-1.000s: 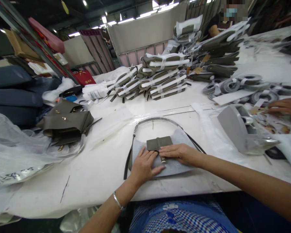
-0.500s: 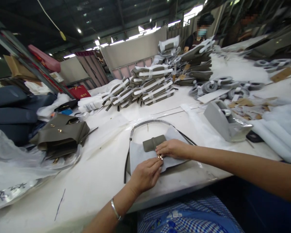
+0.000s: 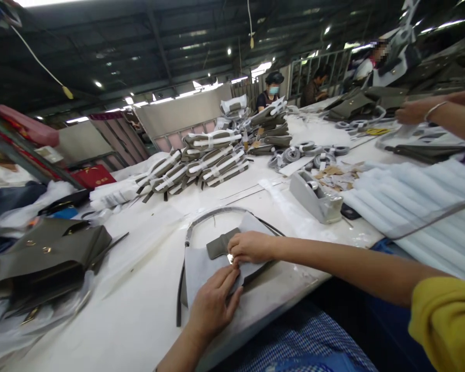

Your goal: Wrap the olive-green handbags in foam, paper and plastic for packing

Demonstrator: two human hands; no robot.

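A grey handbag (image 3: 201,268) lies flat on the white table (image 3: 139,305) in front of me, its curved handle (image 3: 213,213) arching away. An olive flap (image 3: 220,247) with a small metal clasp (image 3: 230,258) sits on top of it. My left hand (image 3: 213,305) rests on the bag's near edge, fingers stretched flat toward the clasp. My right hand (image 3: 250,247) is curled with its fingertips pinched at the clasp beside the flap.
Olive bags (image 3: 42,263) lie at the left on plastic. Stacks of wrapped olive pieces (image 3: 201,165) fill the middle back. A grey tape dispenser (image 3: 313,196) and white foam rolls (image 3: 411,196) are at the right. A co-worker's hand (image 3: 411,111) reaches in far right; other people sit behind.
The view has swung up and left. My right hand curled from lying flat into a pinch at the clasp; my left hand slid nearer the bag's front edge.
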